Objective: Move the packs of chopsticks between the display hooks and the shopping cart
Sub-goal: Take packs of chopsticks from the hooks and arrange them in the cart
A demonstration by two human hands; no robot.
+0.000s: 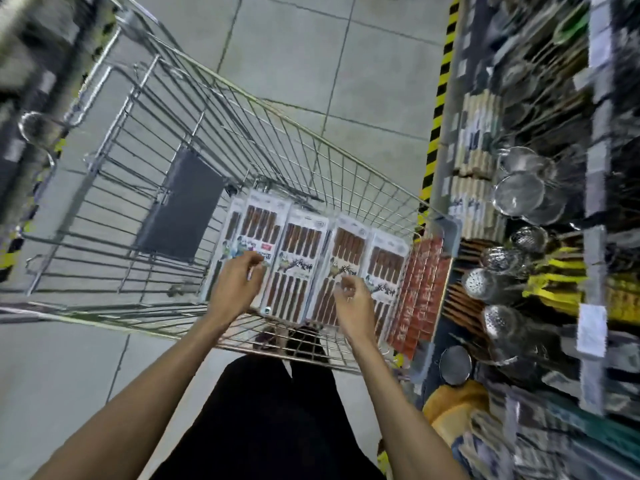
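The packs of chopsticks [301, 258] lie side by side in the shopping cart [242, 133], along its near edge toward the right corner. The left hand [237, 277] has curled fingers on the leftmost packs, I cannot tell if it grips; the right hand [355, 299] hangs loosely curled over them, holding nothing

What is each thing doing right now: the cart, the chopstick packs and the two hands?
Shopping cart, upright, packs in its near end.
Chopstick packs, in a row inside the cart.
Left hand, fingers curled at a pack; grip unclear.
Right hand, fingers loosely curled over the packs; grip unclear.
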